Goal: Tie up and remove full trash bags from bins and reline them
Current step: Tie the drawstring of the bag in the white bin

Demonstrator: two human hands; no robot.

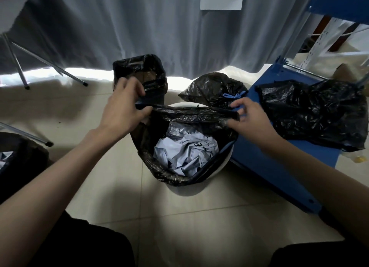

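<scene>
While the white round plastic bin stands on the pale tiled floor between the person's knees, both hands work the far edge of its glossy black plastic trash bag. The left hand pinches the bag's rim, fingers curled around the film; the right hand grips the opposite end near a blue drawstring. Stretching the rim taut between 2 hands probably frees it from the bin so the mouth can be gathered over the crumpled white paper. Behind, 1 tied black bag sits by a relined dark bin; loose black bags lie on the blue metal shelf.
</scene>
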